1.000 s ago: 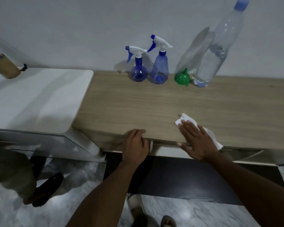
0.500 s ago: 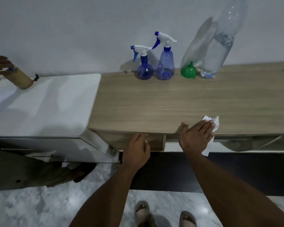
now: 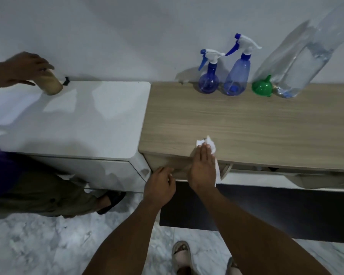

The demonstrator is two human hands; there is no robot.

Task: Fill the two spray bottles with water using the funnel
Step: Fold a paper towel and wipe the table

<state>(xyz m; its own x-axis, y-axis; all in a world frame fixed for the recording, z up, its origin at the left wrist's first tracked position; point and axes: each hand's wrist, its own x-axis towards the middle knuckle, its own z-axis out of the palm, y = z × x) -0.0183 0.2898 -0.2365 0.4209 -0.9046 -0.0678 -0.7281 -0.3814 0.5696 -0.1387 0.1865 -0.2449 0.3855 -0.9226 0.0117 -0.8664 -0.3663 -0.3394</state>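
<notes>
— What has changed?
— Your right hand (image 3: 203, 167), flat on the tissue (image 3: 211, 144), has wiped leftward along the table (image 3: 246, 126) edge. Your left hand (image 3: 160, 185) curls at the drawer (image 3: 178, 164); I cannot tell if it grips. Filling hasn't begun.
— And the bottles?
— 2 blue ones, capped and apparently empty, stand at the wall: round sprayer (image 3: 209, 81), tall sprayer (image 3: 237, 76). Just beside them are the green funnel (image 3: 262, 88) and the water bottle (image 3: 302, 62).

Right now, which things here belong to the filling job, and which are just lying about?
For the job: round spray bottle, tall spray bottle, green funnel, large water bottle.

Lying about: white tissue under the right hand; tan cylinder on the white cabinet, another person's hand on it.
</notes>
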